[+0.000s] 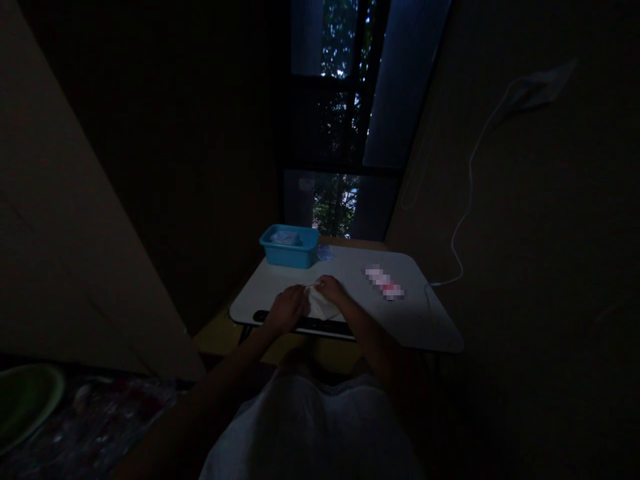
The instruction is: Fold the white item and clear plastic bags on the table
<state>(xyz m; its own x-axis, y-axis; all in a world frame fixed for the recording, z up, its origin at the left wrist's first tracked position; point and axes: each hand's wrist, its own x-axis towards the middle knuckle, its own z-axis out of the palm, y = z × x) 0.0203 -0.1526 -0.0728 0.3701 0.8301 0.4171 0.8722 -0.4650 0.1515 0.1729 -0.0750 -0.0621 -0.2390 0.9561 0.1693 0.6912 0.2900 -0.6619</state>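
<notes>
A soft white cloth-like piece (320,305) lies at the near edge of a small white folding table (400,327). My left hand (289,308) is closed on its left side, the fingertips partly hidden in the dim light. At its upper edge, the fingers of my right hand (330,288) pinch the material. Whether it is a pouch or a flat cloth, I cannot make out. Beyond my hands stands a blue plastic basin (289,256) holding clear plastic-wrapped items (285,237). Beside the basin lies a crumpled clear plastic bag (325,252).
A blurred pink-and-white item (384,283) rests on the table's right half. From the right wall a white cable (470,180) hangs down to the table. A window (340,133) is behind the table. At lower left are a green basin (30,400) and a heap of shiny plastic (110,413).
</notes>
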